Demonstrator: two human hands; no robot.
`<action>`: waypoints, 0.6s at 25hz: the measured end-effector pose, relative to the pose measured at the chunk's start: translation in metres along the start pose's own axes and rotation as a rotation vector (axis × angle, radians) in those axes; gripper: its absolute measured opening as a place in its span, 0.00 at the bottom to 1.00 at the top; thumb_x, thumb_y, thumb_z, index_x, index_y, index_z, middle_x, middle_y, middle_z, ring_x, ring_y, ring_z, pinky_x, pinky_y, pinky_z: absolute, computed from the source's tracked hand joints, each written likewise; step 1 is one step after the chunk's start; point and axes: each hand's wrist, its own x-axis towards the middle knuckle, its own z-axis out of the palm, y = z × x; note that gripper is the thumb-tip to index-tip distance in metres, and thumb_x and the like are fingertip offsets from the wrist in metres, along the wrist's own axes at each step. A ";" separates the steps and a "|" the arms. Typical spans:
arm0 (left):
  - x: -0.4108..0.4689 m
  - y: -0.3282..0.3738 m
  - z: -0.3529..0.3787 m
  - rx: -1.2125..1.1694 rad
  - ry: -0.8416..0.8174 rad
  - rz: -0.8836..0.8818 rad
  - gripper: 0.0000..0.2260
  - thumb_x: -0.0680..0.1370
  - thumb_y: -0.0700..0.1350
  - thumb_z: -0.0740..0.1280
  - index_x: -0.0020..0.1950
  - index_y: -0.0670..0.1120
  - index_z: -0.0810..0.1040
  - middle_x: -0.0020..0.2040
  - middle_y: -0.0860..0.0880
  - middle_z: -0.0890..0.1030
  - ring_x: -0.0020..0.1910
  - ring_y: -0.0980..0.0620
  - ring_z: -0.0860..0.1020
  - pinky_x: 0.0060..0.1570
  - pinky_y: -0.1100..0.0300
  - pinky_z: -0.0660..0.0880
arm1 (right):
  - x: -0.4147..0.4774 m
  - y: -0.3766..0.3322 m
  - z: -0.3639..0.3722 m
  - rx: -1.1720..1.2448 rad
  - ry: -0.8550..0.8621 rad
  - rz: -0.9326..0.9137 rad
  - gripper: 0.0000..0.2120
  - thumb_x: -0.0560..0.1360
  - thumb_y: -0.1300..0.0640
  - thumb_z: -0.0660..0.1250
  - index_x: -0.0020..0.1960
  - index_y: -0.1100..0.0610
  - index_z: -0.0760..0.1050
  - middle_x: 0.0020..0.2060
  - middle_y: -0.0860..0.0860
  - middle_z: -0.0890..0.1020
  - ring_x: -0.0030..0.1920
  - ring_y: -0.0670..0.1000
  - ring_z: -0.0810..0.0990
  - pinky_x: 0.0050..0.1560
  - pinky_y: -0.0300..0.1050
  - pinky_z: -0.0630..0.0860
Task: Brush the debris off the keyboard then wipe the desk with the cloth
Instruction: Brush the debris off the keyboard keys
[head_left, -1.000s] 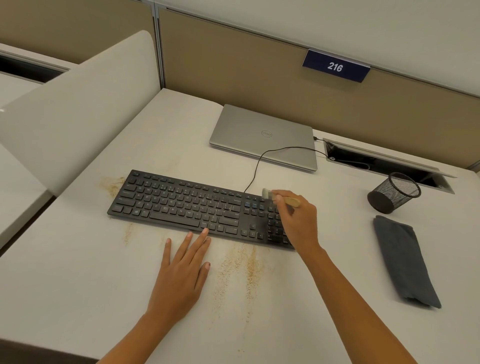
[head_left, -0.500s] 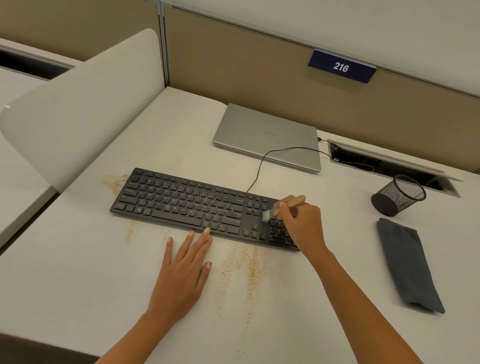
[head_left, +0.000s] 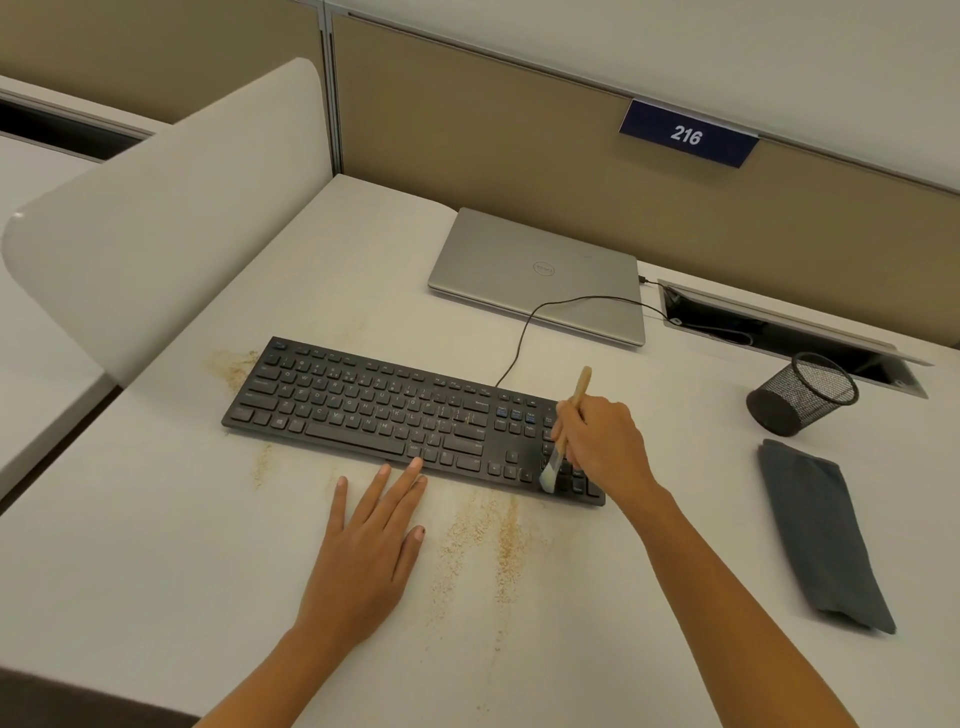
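Keyboard (head_left: 374, 410), one and black, lies across the middle of the desk (head_left: 156, 545). The right hand (head_left: 602, 441) curls its fingers round the handle of the single brush (head_left: 560, 452), whose bristles touch the keys at the right end. The left hand (head_left: 369, 540) lies flat with straight fingers, its fingertips at the keyboard's front edge. Sandy debris (head_left: 493, 540) lies in three patches: two along the front and one by the left end. One folded cloth (head_left: 821, 535) lies near the desk's right edge. One laptop (head_left: 540, 275) and one mesh cup (head_left: 802, 395) sit toward the rear edge.
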 end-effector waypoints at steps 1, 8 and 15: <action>0.000 0.000 0.000 0.004 -0.001 -0.001 0.24 0.84 0.53 0.47 0.78 0.47 0.65 0.80 0.52 0.60 0.78 0.48 0.59 0.73 0.40 0.53 | -0.001 -0.001 -0.002 0.048 -0.007 0.021 0.19 0.82 0.52 0.56 0.41 0.59 0.79 0.29 0.49 0.80 0.28 0.50 0.79 0.37 0.50 0.81; 0.000 0.000 0.000 0.004 -0.004 0.001 0.24 0.84 0.53 0.48 0.78 0.47 0.64 0.80 0.52 0.59 0.78 0.49 0.59 0.74 0.40 0.53 | 0.013 0.006 -0.003 0.042 0.200 0.113 0.17 0.83 0.50 0.54 0.53 0.58 0.78 0.40 0.52 0.82 0.36 0.53 0.81 0.40 0.51 0.80; 0.000 -0.001 -0.001 0.006 -0.010 -0.004 0.24 0.84 0.53 0.48 0.78 0.47 0.64 0.80 0.52 0.60 0.78 0.48 0.59 0.73 0.39 0.54 | 0.012 0.003 0.002 0.340 0.182 0.065 0.11 0.83 0.52 0.57 0.55 0.51 0.77 0.40 0.46 0.83 0.31 0.43 0.80 0.32 0.42 0.79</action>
